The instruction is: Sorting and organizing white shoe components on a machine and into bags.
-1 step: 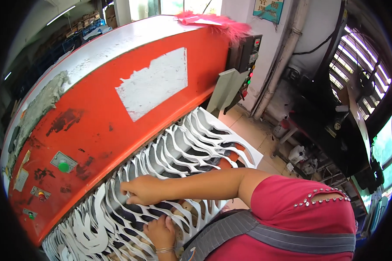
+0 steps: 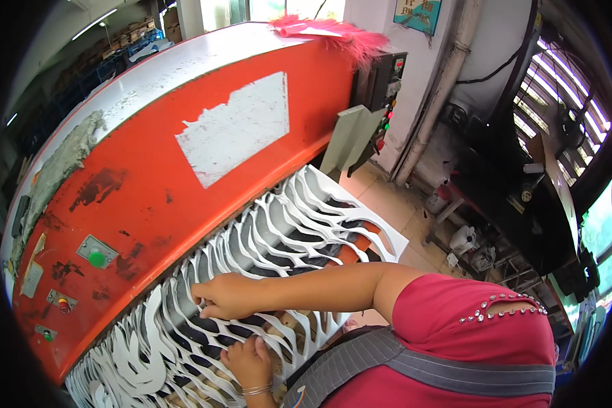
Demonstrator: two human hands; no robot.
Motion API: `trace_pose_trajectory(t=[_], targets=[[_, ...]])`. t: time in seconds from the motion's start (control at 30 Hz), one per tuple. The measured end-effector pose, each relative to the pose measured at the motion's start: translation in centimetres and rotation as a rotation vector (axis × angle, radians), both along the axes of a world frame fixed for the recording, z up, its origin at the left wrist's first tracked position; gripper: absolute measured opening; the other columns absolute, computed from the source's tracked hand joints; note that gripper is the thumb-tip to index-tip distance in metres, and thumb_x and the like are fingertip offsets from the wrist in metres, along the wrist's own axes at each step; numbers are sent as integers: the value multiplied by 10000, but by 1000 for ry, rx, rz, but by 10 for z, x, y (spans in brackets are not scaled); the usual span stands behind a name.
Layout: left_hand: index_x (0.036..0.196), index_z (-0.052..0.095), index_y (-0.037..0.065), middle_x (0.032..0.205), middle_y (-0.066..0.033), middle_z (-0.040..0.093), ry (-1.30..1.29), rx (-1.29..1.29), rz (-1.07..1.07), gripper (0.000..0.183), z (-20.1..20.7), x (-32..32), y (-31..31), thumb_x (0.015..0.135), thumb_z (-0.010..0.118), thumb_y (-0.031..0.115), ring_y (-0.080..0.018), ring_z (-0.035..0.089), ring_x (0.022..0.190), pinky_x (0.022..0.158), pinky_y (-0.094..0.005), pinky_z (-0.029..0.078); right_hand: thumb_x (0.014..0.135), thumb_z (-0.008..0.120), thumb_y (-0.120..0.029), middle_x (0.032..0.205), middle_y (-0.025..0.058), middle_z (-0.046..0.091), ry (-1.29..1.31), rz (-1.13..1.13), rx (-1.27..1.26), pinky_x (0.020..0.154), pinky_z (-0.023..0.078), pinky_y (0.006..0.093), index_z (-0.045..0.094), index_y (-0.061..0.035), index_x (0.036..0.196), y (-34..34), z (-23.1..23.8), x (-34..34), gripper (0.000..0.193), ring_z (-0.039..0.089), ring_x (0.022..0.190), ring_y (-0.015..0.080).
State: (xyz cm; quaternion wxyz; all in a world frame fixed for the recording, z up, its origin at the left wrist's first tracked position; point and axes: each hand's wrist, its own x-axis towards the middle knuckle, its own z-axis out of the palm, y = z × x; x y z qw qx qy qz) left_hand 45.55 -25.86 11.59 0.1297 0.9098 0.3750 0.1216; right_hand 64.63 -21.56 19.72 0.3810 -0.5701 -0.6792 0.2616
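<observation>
A white sheet cut into many wavy strips with gaps between them [image 2: 299,253] lies in a loose stack along the front of a red machine [image 2: 143,187]. My right hand [image 2: 226,296] reaches across from the right, its fingers closed on strips near the middle of the sheet. Closer to me, my left hand [image 2: 249,366], with a bracelet at the wrist, has its fingers curled over the sheet's near strips. Both hands partly cover what they grip. At the lower left the strips [image 2: 139,364] bunch together in a tangle.
Green and red buttons [image 2: 96,259] sit on the machine's front. Pink fluffy material [image 2: 333,37] rests on its top. A control box with lights [image 2: 389,102] stands at its far end. To the right are a dark bench [image 2: 503,204] and a white jug [image 2: 464,239] on the floor.
The whole view has shifted very slightly. My hands stay at the same places on the sheet.
</observation>
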Motion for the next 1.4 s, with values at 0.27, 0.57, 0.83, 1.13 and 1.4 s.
trace_pose_trajectory(t=[0.27,0.57,0.83,1.13,1.4], targets=[[819,682,89,729,-86,533,-91,82,112,180,-29,4,-22,859,588,236,-281,496,783,847,-462,310,834,674,-307,745,106,677,1,-210,-277,640,504,368,595,-70,999,-77,-24,102,300,654,665,255],[1153,649,123,839,-113,676,349,-363,-130,322,42,-26,-48,889,600,300,-328,632,839,728,-393,486,890,543,-309,843,193,671,-216,-773,-205,723,503,409,589,7,1075,-81,-76,268,369,656,790,330],[1180,594,-14,923,-193,677,216,-421,22,381,119,28,5,910,584,255,-320,655,758,671,-405,493,771,561,-157,899,237,659,91,-661,-543,661,527,409,597,15,1058,-81,-96,300,337,650,701,352],[1091,641,1,980,-162,635,-258,-294,-504,417,25,242,20,771,724,257,-332,580,927,843,-404,456,767,543,-198,877,180,674,-75,-697,-301,750,499,381,621,-60,1132,-99,-107,321,398,654,802,310],[1153,637,25,1036,-115,606,-103,-110,-270,550,-35,327,-16,788,676,435,-286,549,981,852,-401,430,772,596,-175,602,10,549,110,-793,-170,506,404,257,609,-29,1167,-112,-126,310,422,486,526,82]])
